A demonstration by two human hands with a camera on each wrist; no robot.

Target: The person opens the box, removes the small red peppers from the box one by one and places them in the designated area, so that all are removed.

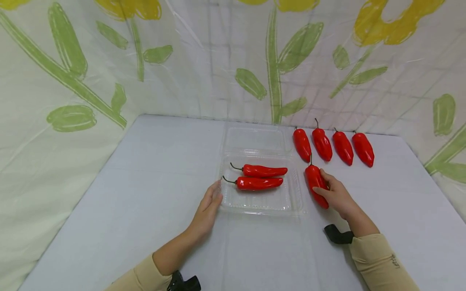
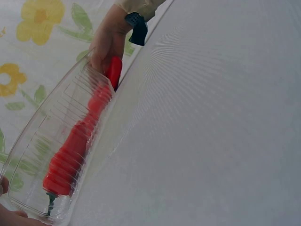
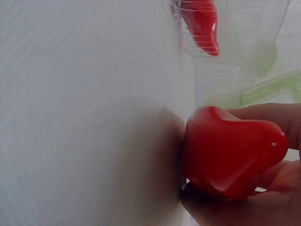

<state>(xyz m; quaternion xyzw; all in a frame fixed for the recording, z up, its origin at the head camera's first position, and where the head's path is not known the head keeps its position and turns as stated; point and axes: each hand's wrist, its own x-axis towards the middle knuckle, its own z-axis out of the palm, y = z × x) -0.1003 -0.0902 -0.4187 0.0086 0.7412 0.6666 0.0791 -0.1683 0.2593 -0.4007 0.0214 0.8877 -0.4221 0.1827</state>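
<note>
My right hand (image 1: 336, 197) grips a plump red pepper (image 1: 316, 184) between thumb and fingers, just right of a clear plastic container (image 1: 262, 204). In the right wrist view this pepper (image 3: 230, 153) shows tip-on, close to the table surface. Two red peppers lie side by side in the container, a rear one (image 1: 265, 171) and a front one (image 1: 260, 183), their stems to the left. Fairly straight fingers of my left hand (image 1: 206, 210) rest against the container's left side. The left wrist view shows the peppers (image 2: 68, 160) through the ribbed clear wall.
Several more red peppers (image 1: 342, 148) form a row at the back right of the white-covered table (image 1: 164, 169). The container's lid (image 1: 256, 139) lies folded open behind it. A flower-patterned curtain (image 1: 204, 72) hangs along the table's back edge.
</note>
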